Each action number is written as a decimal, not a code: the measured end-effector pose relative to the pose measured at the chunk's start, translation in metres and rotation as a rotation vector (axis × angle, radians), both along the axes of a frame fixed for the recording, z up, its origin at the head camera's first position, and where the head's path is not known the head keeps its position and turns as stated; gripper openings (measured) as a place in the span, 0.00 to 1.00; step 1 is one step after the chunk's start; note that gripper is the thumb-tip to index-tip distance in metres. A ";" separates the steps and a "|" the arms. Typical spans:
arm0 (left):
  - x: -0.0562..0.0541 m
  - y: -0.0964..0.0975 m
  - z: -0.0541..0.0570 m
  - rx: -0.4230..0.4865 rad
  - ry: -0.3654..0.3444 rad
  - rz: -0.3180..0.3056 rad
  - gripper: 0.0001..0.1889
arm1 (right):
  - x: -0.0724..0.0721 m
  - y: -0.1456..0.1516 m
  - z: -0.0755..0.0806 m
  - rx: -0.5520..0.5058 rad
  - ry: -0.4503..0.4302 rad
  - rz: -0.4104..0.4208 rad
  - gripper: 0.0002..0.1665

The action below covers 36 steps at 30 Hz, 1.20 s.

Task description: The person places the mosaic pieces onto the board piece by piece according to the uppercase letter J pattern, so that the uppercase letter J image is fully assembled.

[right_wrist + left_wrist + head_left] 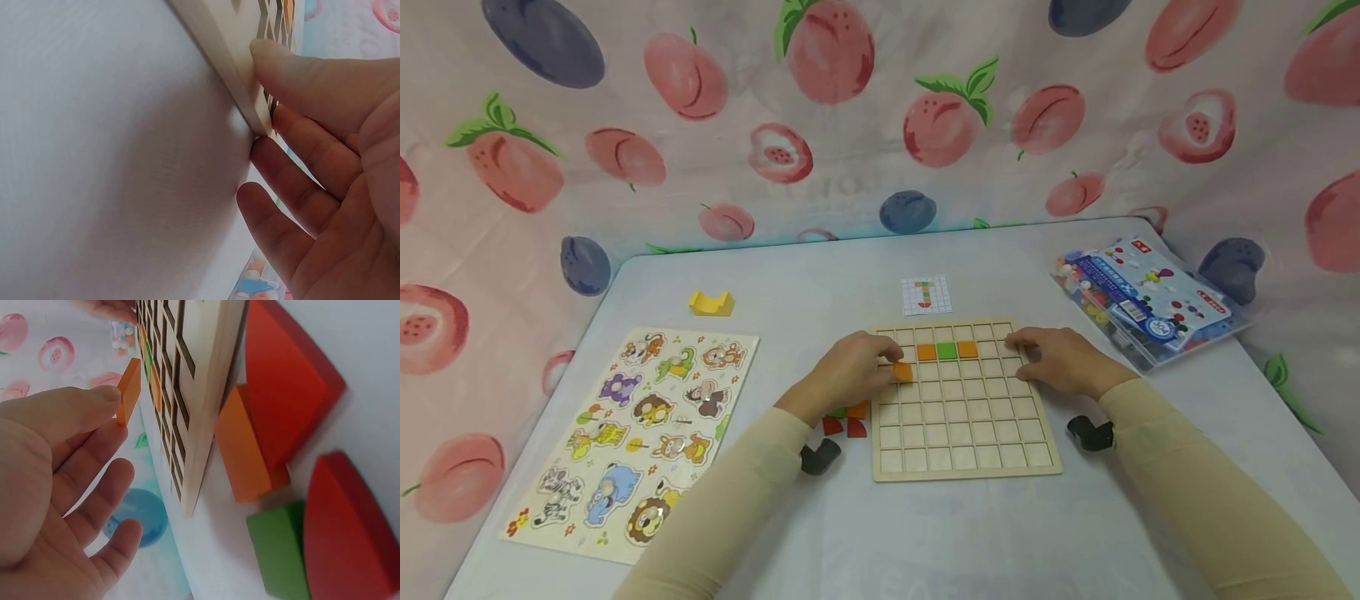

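Observation:
My left hand point(853, 371) pinches an orange square tile point(129, 390) between thumb and forefinger, over the left part of the wooden grid board point(966, 458); its other fingers are spread loosely. My right hand point(1060, 360) rests at the board's upper right edge, thumb on the rim and fingertips at the corner. In an upper row of the board lie an orange tile point(927, 352), a green tile point(947, 351) and another orange tile point(967, 349). Loose red curved pieces point(290, 381), an orange block point(240, 450) and a green block point(278, 550) lie beside the board's left edge.
A small pattern card point(927, 295) lies behind the board. To the left is an animal puzzle board point(692, 425), with a yellow block point(711, 303) behind it. A clear plastic case point(1150, 300) of colourful pieces stands at the back right.

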<state>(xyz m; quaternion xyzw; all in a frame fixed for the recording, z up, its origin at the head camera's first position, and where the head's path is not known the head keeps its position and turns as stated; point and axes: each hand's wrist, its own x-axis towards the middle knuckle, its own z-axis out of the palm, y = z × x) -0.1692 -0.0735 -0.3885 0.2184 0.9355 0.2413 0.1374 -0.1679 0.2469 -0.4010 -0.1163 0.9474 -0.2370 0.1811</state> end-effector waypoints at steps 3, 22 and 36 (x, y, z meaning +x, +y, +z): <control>-0.001 0.003 -0.001 0.008 0.012 -0.019 0.12 | 0.000 0.000 0.000 -0.001 -0.005 -0.001 0.32; -0.005 0.023 -0.005 -0.003 0.036 -0.056 0.12 | 0.001 -0.001 0.001 0.000 -0.006 -0.012 0.32; -0.008 0.035 -0.008 0.014 0.061 -0.086 0.13 | 0.001 0.000 0.001 0.004 -0.003 -0.013 0.33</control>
